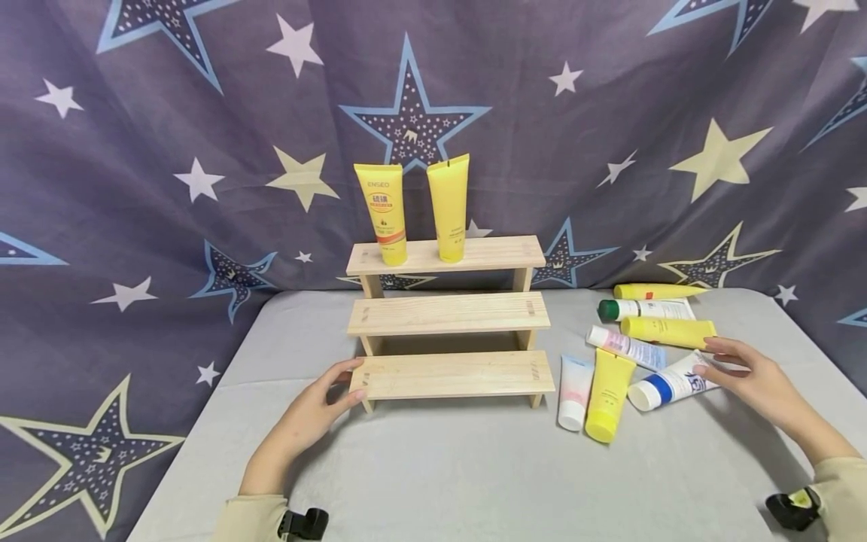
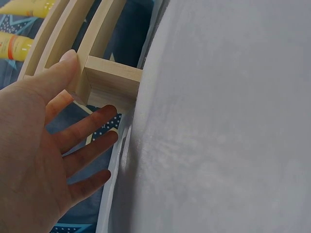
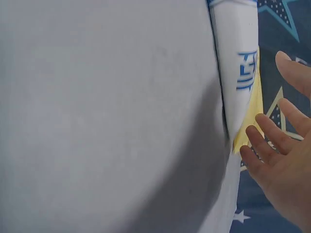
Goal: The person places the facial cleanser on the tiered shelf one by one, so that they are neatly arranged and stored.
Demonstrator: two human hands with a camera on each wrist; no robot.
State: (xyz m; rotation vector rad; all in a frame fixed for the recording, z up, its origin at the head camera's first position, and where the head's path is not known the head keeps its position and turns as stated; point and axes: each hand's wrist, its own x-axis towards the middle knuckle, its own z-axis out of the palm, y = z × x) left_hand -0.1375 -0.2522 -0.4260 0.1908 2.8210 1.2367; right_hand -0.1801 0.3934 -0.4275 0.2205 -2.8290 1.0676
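Note:
A three-tier wooden display rack (image 1: 450, 374) stands on the grey-covered table. My left hand (image 1: 313, 410) holds the left end of its lowest shelf between thumb and forefinger; in the left wrist view the other fingers (image 2: 92, 158) are spread out. Two yellow squeeze tubes stand on the top shelf: one with a printed front (image 1: 382, 214), one plainer (image 1: 448, 211). My right hand (image 1: 762, 376) hovers with spread, relaxed fingers at the flat end of a white tube with a blue band (image 1: 673, 382). The right wrist view shows a gap between the hand and this white tube (image 3: 238, 63).
Right of the rack lie a pink-and-white tube (image 1: 576, 391), yellow tubes (image 1: 609, 395) (image 1: 667, 331) (image 1: 657, 291), a pale pink-blue tube (image 1: 626, 346) and a green-capped white tube (image 1: 646, 309). A star-patterned curtain (image 1: 508, 113) hangs behind the table.

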